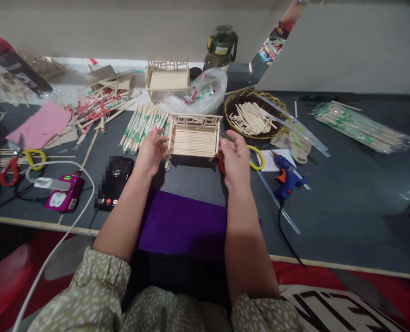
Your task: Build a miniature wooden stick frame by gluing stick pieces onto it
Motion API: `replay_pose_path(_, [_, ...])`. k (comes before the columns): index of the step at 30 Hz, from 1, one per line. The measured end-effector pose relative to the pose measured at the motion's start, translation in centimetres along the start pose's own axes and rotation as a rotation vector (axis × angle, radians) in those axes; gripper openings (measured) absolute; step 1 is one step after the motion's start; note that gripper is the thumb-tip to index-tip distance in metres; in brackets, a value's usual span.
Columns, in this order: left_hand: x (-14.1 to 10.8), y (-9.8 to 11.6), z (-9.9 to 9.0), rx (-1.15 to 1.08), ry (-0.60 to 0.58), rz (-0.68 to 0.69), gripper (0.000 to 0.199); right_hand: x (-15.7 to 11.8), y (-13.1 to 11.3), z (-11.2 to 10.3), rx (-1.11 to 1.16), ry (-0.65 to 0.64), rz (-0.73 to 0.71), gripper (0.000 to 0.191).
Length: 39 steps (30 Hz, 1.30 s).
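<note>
A miniature wooden bench [194, 142], built of thin sticks with a latticed back, is between my hands above the grey table. My left hand [151, 152] has its curled fingers at the bench's left end. At the right end, the fingers of my right hand [235, 157] touch the side, partly hidden behind the thumb. Behind my left hand lie wrapped chopsticks [145, 127] in a row. Scissors with a yellow and red handle [257, 158] are partly covered by my right hand. A purple sheet [184, 223] lies between my forearms.
A second stick bench [168, 79] stands behind, beside a plastic bag [210, 92]. A basket [229, 122] holds cut sticks. Right of me are a blue glue gun [286, 177] with its cord and clear glue sticks [281, 207]. Left are a phone [116, 180], a power bank [65, 192] and a white cable [75, 221].
</note>
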<state>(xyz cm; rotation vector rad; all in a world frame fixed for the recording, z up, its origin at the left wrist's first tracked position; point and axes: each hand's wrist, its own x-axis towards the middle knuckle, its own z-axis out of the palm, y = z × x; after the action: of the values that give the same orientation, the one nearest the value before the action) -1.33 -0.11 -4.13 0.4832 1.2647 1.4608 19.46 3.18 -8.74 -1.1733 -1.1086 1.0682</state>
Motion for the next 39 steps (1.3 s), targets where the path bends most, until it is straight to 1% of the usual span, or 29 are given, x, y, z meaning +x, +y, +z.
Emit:
replay_pose_path(3, [-0.4,0.6,0.4,-0.094,0.01,-0.096,0.034,0.6,0.9,0.1,0.015,0.002,0.063,0.048])
replay_pose_path(5, [-0.9,1.1,0.7,-0.138,0.009,-0.135,0.032,0.9,1.2,0.3,0.032,0.0,0.097,0.047])
replay_pose_path(7, [-1.5,1.4,1.0,-0.182,-0.014,-0.147,0.026,0.9,1.3,0.4,0.054,0.01,0.124,0.045])
replay_pose_path(10, [-2.4,1.8,1.3,-0.214,-0.066,-0.131,0.008,0.7,1.3,0.3,0.05,0.015,0.154,0.044])
replay_pose_path(11, [-2.7,1.9,1.4,-0.214,-0.08,-0.125,0.006,0.6,1.3,0.3,0.035,0.013,0.157,0.044])
replay_pose_path(15, [-3.4,1.7,1.8,-0.21,-0.106,-0.101,0.023,0.3,1.1,-0.2,0.011,-0.001,0.148,0.045])
replay_pose_path(19, [-3.2,0.9,1.7,-0.181,-0.134,-0.033,0.04,-0.1,0.6,0.0,0.095,0.014,0.155,0.048])
replay_pose_path(22, [-2.9,0.0,1.6,-0.123,-0.183,0.072,0.052,-0.3,0.3,0.3,0.158,0.019,0.172,0.047])
replay_pose_path(25, [-2.5,-0.8,1.7,-0.06,-0.219,0.184,0.057,-0.2,0.4,0.4,0.18,0.018,0.158,0.044])
replay_pose_path(31, [-2.0,-1.8,1.7,0.036,-0.245,0.309,0.057,0.3,0.7,-0.2,0.169,-0.017,0.153,0.046])
replay_pose_path(35, [-1.9,-1.9,1.7,0.054,-0.25,0.334,0.052,0.4,0.6,-0.3,0.147,-0.036,0.178,0.044])
replay_pose_path(39, [-2.0,-1.8,1.7,0.065,-0.244,0.349,0.05,0.3,0.2,-0.1,0.136,-0.004,0.218,0.039])
